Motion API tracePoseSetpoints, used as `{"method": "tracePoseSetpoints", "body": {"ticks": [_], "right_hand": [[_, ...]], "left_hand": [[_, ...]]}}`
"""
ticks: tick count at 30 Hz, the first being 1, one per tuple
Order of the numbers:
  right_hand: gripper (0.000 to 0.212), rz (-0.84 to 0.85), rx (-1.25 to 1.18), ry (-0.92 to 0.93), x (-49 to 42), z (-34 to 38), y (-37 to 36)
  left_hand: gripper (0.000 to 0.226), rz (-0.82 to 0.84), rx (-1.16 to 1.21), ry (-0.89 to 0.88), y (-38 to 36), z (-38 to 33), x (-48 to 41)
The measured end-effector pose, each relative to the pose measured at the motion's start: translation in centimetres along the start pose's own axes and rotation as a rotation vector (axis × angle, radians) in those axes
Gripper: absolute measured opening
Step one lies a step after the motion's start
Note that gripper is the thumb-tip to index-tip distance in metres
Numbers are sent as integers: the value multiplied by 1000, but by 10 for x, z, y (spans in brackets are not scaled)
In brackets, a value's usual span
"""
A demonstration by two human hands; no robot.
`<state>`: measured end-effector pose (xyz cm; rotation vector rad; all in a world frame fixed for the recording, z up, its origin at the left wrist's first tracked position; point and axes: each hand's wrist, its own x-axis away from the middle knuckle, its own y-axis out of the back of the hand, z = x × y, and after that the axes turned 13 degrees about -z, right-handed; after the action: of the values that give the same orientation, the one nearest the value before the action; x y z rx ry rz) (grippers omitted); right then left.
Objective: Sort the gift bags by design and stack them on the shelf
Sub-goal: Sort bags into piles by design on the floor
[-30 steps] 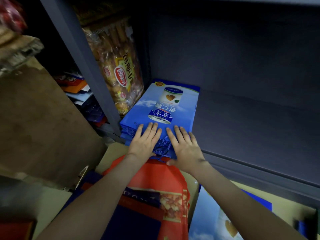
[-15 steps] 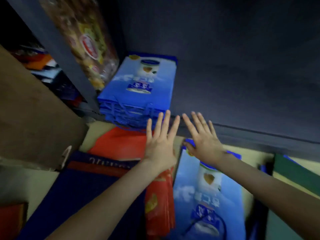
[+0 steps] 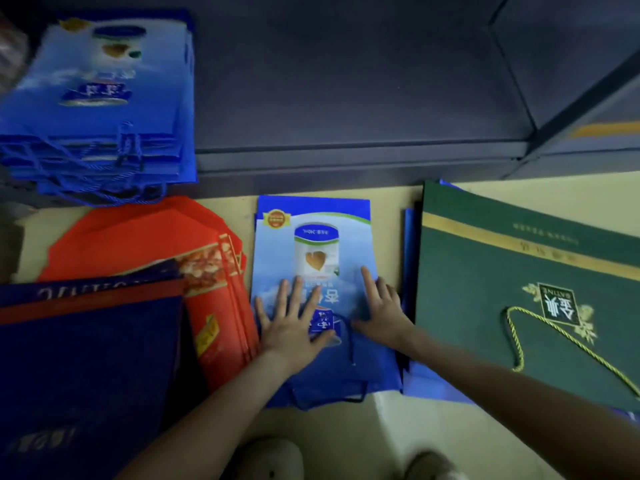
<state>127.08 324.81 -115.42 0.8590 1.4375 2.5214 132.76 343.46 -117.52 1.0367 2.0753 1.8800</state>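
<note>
**Left hand [image 3: 291, 336] and right hand [image 3: 381, 317] flat on blue gift bag [image 3: 277, 258]**

Left hand: palm down, fingers straight and spread, pressed on the lower half of the bag's printed face, thumb beside the dark blue label. Right hand: likewise palm down, fingers straight, laid near the bag's right edge, thumb pointing inward. No grip or pinch by either; contact by flat palm and fingers only.

Blue gift bag: flat on the floor [image 3: 398, 438] just in front of the shelf, print upward and upside down to the wearer. Print of a white tin with a heart mark, gold seal at one far corner. Dark blue cord handles [image 3: 329, 396] trailing toward the wearer. Edges of further blue bags visible beneath; count not determinable.

Up and to the left: stack of matching blue bags [image 3: 104, 81] lying on the grey shelf [image 3: 346, 98] at its left end, cords hanging over the front lip. Blurred.

Left of the pressed bag: red bags [image 3: 138, 233], fanned, just beside it and partly covered by a navy bag [image 3: 86, 358] with a red band.

Right of it: large green bag [image 3: 485, 271] with gold stripe and gold cord [image 3: 554, 337], lying flat over more blue bags [image 3: 410, 254], their edge just beside the right hand.

Upper right: dark shelf upright [image 3: 571, 98], slanting. Bottom edge: two shoe toes [image 3: 273, 459], blurred.
</note>
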Motion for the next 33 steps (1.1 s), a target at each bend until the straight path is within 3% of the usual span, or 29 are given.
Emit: {"method": "tracePoseSetpoints", "body": {"ticks": [4,7,12,14,18,21,23,25,28,31,33], "right_hand": [[106,31,-210,-88,2,11,1],[103,-37,-430,-155,5,14,8],[112,-37,-777,-338,1,12,10],[97,-15,-955,-307,0,11,16],[86,-54,-926,-101,-5,15,31],[83,-122,-878,-99,-6,21,47],[83,-200,-919,-109,-9,18,59],[82,-216,-1009,-121,-8,11,72],[75,-204,-1156,-152,-2,-2,88],[68,-182,-1241,-151,6,-12,99],[65,-195,-1261,-156,9,-14,103]], "left_hand": [[84,18,18,56,-1,-3,3],[89,32,15,66,2,-3,4],[86,49,31,58,8,-5,5],[83,42,37,44,9,-4,7],[80,43,82,61,15,-6,6],[81,1,157,69,23,-10,2],[78,-92,242,103,32,-12,-3],[76,-217,350,253,40,-11,-12],[85,-297,696,461,51,-2,-27],[100,-330,1238,428,58,3,-35],[98,-379,1328,372,61,3,-36]]}}
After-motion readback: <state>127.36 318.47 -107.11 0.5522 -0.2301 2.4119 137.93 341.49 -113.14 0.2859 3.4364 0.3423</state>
